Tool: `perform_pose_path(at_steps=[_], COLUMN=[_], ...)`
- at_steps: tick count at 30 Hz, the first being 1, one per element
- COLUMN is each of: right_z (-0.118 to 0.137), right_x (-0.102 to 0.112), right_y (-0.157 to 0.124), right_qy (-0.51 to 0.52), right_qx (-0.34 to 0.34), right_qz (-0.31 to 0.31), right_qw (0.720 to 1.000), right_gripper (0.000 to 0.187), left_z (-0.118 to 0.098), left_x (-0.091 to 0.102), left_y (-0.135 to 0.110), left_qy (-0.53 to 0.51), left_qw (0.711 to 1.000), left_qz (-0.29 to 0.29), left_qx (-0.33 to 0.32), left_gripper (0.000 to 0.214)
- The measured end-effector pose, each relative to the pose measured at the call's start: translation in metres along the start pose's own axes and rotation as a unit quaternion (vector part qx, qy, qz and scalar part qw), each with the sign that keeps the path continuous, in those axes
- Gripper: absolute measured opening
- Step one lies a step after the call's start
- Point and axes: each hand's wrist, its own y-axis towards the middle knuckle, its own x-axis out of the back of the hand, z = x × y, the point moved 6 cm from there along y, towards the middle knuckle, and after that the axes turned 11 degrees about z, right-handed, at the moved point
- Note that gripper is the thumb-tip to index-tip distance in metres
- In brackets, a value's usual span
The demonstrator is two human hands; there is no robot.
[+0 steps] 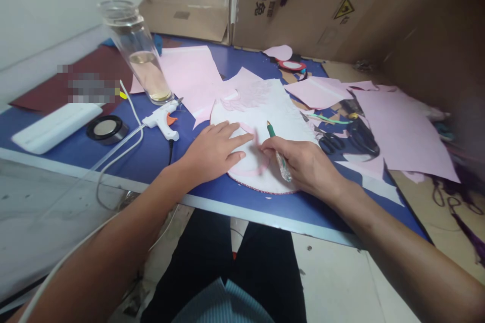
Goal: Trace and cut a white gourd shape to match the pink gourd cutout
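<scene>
My left hand lies flat with fingers stretched out on a white rounded fabric piece that rests on the blue table. Its fingertips press a thin pink strip onto the white piece. My right hand is closed around a green-tipped pencil, whose point stands up between thumb and fingers, next to the pink strip. The two hands almost touch over the near edge of the white piece.
A white glue gun with its cord lies left of my left hand. Behind it stand a tall glass bottle, a tape roll and a white flat box. Pink paper sheets and black scissors lie right. Cardboard boxes line the back.
</scene>
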Motion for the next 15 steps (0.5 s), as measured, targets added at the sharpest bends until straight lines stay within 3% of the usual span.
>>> perform_pose_path(at_steps=[9, 15], right_z=[-0.004, -0.006], right_x=[-0.001, 0.001], right_y=[0.000, 0.002], right_qy=[0.020, 0.052], right_qx=[-0.007, -0.015], right_qz=[0.013, 0.019], right_qw=[1.000, 0.998], right_gripper=[0.024, 0.018], left_z=[0.008, -0.006], left_x=[0.013, 0.025], left_y=[-0.004, -0.006], left_qy=[-0.073, -0.090], left_qw=[0.995, 0.989], left_qz=[-0.069, -0.100], left_qx=[0.005, -0.057], left_gripper=[0.046, 0.039])
